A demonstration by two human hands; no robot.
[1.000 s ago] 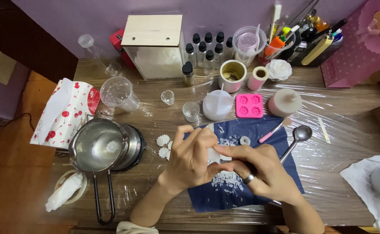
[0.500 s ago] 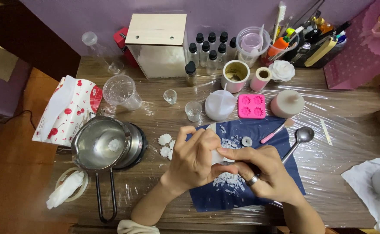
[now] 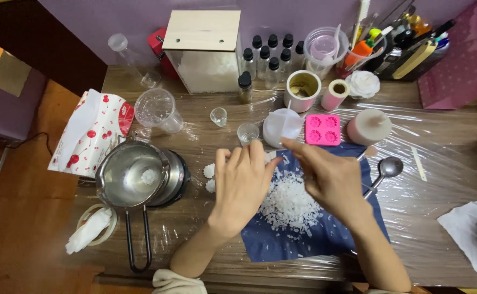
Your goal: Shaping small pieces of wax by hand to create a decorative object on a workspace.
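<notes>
A dark blue cloth [image 3: 331,239] lies on the plastic-covered table with a heap of white wax flakes [image 3: 287,206] on it. My left hand [image 3: 242,184] rests flat, palm down, fingers stretched out, at the cloth's left edge beside the flakes. My right hand [image 3: 331,179] hovers over the cloth's upper right, its fingers stretched toward the upper left above the flakes. What lies under either palm is hidden. Two white wax lumps [image 3: 209,177] sit just left of my left hand.
A steel pot [image 3: 120,179] with a long handle stands on a small burner at left. Behind the cloth are a small glass [image 3: 248,132], a white cup [image 3: 282,126], a pink mould [image 3: 322,129], a pink candle [image 3: 368,126] and a spoon [image 3: 389,167]. Bottles and a wooden box [image 3: 203,51] line the wall.
My hands were pressed together over the cloth around something white. They have parted, the left moving left and the right moving right, and the heap of flakes shows between them.
</notes>
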